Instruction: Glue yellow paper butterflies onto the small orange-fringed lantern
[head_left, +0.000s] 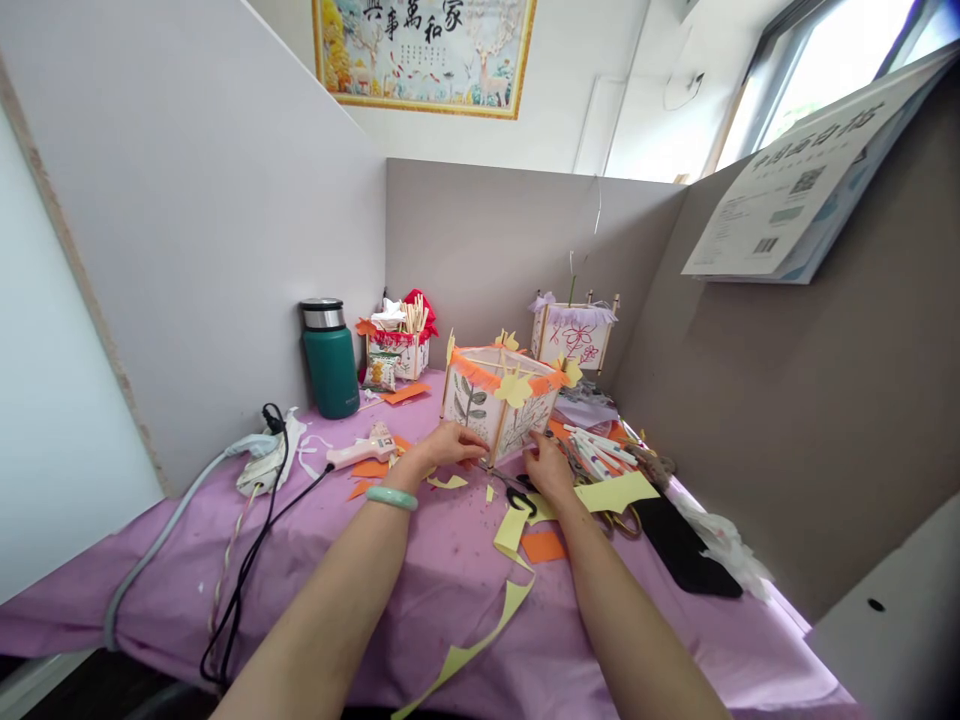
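Observation:
A square paper lantern (501,400) with a wooden stick frame, orange fringe and yellow paper butterflies stands on the table, with leaf drawings on its panels. My left hand (450,445) grips its lower left side, and my right hand (547,470) holds its lower right corner. A jade bangle (391,498) circles my left wrist. Just below my right hand lie black-handled scissors (521,500). Yellow paper scraps (511,530) and an orange paper piece (544,546) are scattered in front of my hands. A pink glue gun (360,452) rests left of my left hand.
A purple cloth (442,590) covers the table between partition walls. Behind stand a green insulated bottle (330,360), a finished lantern (574,335) and a red-trimmed box (397,350) of sticks. White sticks (600,450) and a black pouch (682,545) lie right; cords (247,560) trail left.

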